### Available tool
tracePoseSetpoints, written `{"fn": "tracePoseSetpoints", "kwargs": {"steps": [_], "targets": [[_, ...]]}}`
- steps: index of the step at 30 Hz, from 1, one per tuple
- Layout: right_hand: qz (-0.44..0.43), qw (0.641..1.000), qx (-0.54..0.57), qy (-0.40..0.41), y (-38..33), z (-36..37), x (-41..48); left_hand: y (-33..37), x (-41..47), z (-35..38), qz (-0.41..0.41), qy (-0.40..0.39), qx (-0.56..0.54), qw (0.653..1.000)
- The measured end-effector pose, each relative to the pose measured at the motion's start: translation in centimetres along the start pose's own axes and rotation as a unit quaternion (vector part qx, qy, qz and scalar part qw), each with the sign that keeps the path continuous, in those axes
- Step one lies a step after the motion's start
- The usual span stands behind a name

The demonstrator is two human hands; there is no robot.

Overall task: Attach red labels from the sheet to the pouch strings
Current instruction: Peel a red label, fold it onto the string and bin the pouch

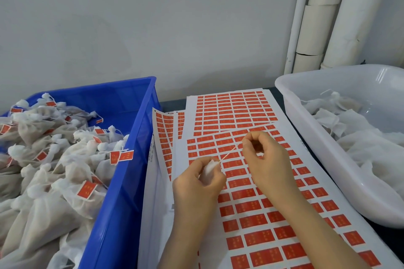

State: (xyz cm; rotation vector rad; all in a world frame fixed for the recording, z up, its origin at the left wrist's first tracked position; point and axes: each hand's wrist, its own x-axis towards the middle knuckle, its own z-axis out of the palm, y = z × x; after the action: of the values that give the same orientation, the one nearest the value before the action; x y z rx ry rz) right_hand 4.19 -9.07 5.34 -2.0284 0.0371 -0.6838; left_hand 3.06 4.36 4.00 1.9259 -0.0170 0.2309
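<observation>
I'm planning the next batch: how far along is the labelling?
Done: the blue crate is heaped with labelled pouches. In hand: the left hand grips a pouch, the right hand pinches its string, no label visible. Left: unlabelled pouches in the white tub; label sheets mostly full.

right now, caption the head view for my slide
The left hand grips a white pouch while the right hand holds its string taut above sheets of red labels.

The left hand (pixel 197 183) hides most of the pouch (pixel 208 168), and the right hand (pixel 266 159) covers the end of the string (pixel 229 152). Print on the red labels (pixel 258 238) is too small to read.
</observation>
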Motion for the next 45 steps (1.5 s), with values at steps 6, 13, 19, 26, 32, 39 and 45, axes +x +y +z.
{"fn": "tracePoseSetpoints", "kwargs": {"steps": [6,13,19,26,32,39,45], "targets": [[-0.007,1.000,-0.010,0.012,0.1,-0.5,0.3,0.3,0.0,0.1,0.002,-0.093,0.061,0.994],[-0.005,0.999,-0.037,0.004,0.4,-0.3,0.2,-0.1,0.1,0.2,0.033,-0.059,0.085,0.994],[-0.059,0.995,-0.027,-0.075,-0.5,-0.3,-0.1,-0.1,-0.1,0.3,0.039,-0.045,0.071,0.996],[-0.049,0.977,0.021,-0.205,-0.9,0.5,-0.6,0.0,0.0,0.2,0.065,-0.015,0.083,0.994],[0.018,0.976,0.032,-0.215,-0.1,0.5,-0.3,-0.4,-0.4,-0.3,0.110,0.059,0.206,0.971],[-0.006,0.981,-0.003,-0.196,-0.4,0.4,-0.4,0.7,0.0,-0.3,-0.089,-0.005,0.030,0.996],[-0.077,0.974,-0.027,-0.211,-0.7,0.7,-0.9,0.6,1.4,-1.3,-0.215,-0.011,-0.191,0.958]]}}
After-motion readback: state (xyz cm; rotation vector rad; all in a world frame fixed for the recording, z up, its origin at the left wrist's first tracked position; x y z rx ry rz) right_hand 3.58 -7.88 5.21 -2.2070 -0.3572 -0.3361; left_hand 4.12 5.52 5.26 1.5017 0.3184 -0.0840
